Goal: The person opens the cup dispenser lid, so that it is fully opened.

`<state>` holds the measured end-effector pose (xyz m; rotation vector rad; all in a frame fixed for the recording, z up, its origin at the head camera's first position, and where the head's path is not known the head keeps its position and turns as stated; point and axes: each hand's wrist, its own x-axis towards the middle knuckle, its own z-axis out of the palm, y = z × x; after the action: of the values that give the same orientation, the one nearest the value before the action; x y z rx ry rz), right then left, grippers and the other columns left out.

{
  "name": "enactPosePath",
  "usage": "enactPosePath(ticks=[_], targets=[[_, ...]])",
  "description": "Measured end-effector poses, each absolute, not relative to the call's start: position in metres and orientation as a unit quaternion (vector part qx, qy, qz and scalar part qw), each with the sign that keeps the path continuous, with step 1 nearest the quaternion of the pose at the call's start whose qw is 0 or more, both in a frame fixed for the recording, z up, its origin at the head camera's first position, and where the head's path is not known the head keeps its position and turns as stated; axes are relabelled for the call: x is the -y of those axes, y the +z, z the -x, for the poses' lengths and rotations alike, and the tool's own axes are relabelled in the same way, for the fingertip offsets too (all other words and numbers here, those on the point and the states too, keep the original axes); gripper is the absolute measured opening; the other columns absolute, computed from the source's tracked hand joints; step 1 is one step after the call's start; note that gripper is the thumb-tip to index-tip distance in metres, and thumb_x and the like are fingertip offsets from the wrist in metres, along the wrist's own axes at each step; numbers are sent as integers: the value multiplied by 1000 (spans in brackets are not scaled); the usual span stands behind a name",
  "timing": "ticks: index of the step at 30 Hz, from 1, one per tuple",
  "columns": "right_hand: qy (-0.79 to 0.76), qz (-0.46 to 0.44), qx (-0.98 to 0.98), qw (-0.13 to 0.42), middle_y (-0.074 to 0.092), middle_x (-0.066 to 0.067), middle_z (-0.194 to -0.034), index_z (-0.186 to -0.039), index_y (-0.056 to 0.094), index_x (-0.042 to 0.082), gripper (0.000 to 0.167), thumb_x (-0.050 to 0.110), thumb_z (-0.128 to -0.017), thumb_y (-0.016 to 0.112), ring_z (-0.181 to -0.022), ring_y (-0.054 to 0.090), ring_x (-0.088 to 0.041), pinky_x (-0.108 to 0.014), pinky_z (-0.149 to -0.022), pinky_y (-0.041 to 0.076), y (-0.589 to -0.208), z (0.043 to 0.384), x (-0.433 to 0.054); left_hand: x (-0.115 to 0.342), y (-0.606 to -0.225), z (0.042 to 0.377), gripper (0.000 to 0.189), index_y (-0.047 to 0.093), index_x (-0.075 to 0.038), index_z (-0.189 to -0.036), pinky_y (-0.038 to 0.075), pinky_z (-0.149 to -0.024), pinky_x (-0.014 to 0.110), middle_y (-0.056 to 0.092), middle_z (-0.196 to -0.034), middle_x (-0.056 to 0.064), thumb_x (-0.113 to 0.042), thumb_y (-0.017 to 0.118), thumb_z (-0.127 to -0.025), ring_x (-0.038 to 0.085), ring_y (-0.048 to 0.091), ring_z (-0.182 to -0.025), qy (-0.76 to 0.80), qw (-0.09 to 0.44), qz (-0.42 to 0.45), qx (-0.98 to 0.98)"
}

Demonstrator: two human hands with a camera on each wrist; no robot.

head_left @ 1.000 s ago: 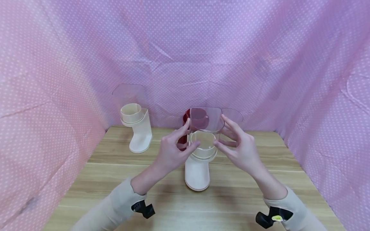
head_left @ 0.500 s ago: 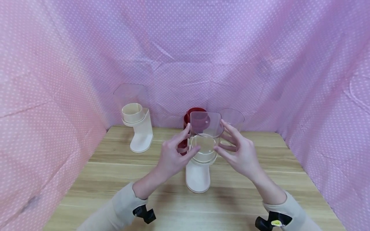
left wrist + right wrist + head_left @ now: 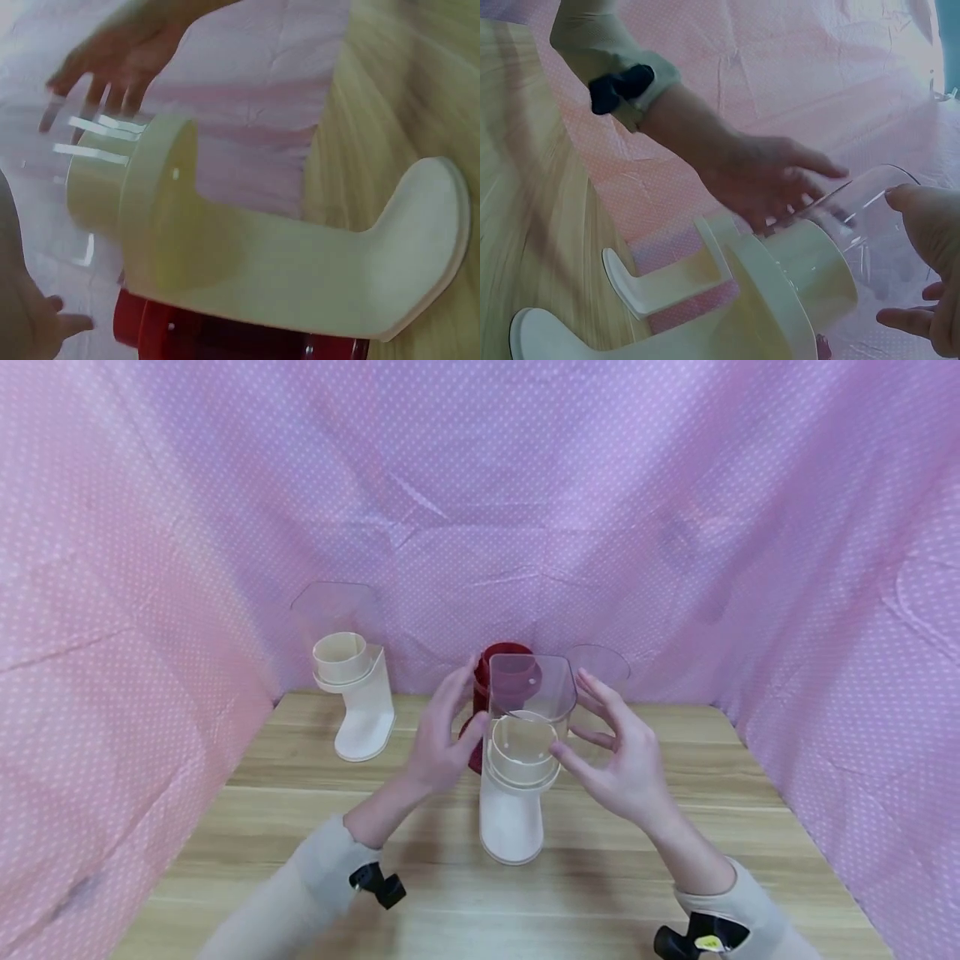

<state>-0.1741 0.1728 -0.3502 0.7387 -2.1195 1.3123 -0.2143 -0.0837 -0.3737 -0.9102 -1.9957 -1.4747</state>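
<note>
A white stand (image 3: 512, 827) with a cream ring (image 3: 522, 764) at its top is upright at the middle of the table. A clear cup (image 3: 534, 681), with a partly squared rim, sits upright around the ring; its transparent wall shows in the left wrist view too. My left hand (image 3: 442, 727) is apart from the cup on its left, fingers extended and holding nothing. At the cup's right side is my right hand (image 3: 626, 760), fingers spread and relaxed, with fingertips right by the wall and the thumb overlapping the ring in the head view.
Behind the cup is a red stand (image 3: 482, 681), partly hidden. Another white stand (image 3: 367, 718) with its own clear cup (image 3: 330, 602) is at the back left. A further transparent cup (image 3: 600, 656) shows behind my right hand. Pink dotted cloth (image 3: 480, 552) surrounds the wooden table (image 3: 637, 902).
The clear cup has moved down over the ring. My left hand has let go of it and moved left; my right hand's fingers have loosened beside it.
</note>
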Motion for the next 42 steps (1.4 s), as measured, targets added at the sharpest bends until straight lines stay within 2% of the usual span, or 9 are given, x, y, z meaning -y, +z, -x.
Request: enactPosePath(ticks=[4, 9, 14, 19, 24, 29, 33, 36, 42], targets=[[496, -262, 787, 257, 53, -11, -161, -160, 48, 17, 95, -3, -78, 91, -132, 66, -40, -27, -83, 65, -351, 172, -167, 87, -370, 233, 59, 36, 0, -163, 50, -115, 57, 45, -165, 23, -12, 51, -108, 46, 55, -142, -582, 157, 345, 719], [506, -279, 788, 214, 49, -14, -162, -160, 46, 16, 94, -5, -79, 90, -133, 64, -42, -34, -82, 66, -352, 177, -167, 88, -369, 237, 56, 38, 3, -161, 58, -105, 56, 59, -147, 33, -8, 53, -108, 51, 64, -131, -609, 103, 363, 697], [522, -331, 766, 177, 46, -23, -162, -159, 43, 8, 92, -13, -79, 84, -140, 61, -24, -40, -81, 66, -352, 190, -178, 87, -371, 225, 59, 46, -4, -160, 62, -98, 44, 68, -135, 32, -8, 64, -104, 46, 70, -123, -611, 121, 333, 708], [517, -368, 759, 144, 45, -17, -166, -162, 38, 8, 91, -12, -83, 78, -148, 52, -7, -41, -85, 66, -355, 201, -187, 85, -374, 208, 62, 49, -15, -159, 64, -91, 45, 73, -134, 20, -12, 70, -101, 35, 74, -120, -595, 161, 288, 733], [509, -376, 761, 144, 44, -16, -167, -166, 32, 9, 97, -10, -82, 77, -148, 51, -8, -37, -91, 64, -354, 202, -189, 85, -373, 206, 63, 47, -14, -158, 61, -97, 55, 69, -141, 18, -13, 68, -99, 34, 70, -128, -569, 185, 295, 745], [525, -352, 756, 170, 49, -22, -161, -165, 34, 8, 93, -13, -84, 74, -138, 61, -9, -36, -91, 65, -352, 192, -187, 90, -370, 218, 68, 41, -11, -161, 59, -103, 53, 61, -151, 20, -9, 64, -97, 38, 65, -133, -572, 146, 338, 733], [519, -340, 765, 172, 50, -19, -161, -162, 40, 11, 86, -11, -86, 75, -135, 64, -26, -39, -90, 65, -350, 183, -182, 93, -370, 222, 67, 42, -8, -161, 63, -97, 49, 63, -148, 23, -5, 64, -98, 40, 69, -128, -582, 113, 359, 721], [506, -337, 775, 172, 49, -14, -162, -160, 43, 13, 84, -10, -86, 76, -136, 62, -37, -42, -89, 66, -348, 182, -178, 92, -371, 220, 66, 45, -9, -159, 66, -88, 46, 68, -141, 23, -5, 67, -97, 39, 73, -121, -585, 119, 352, 721], [507, -354, 767, 173, 50, -14, -161, -158, 43, 8, 80, -8, -85, 70, -139, 60, -31, -45, -86, 66, -348, 190, -178, 81, -371, 202, 71, 51, -16, -157, 68, -72, 41, 75, -133, 15, -16, 81, -93, 31, 76, -115, -547, 190, 303, 757]])
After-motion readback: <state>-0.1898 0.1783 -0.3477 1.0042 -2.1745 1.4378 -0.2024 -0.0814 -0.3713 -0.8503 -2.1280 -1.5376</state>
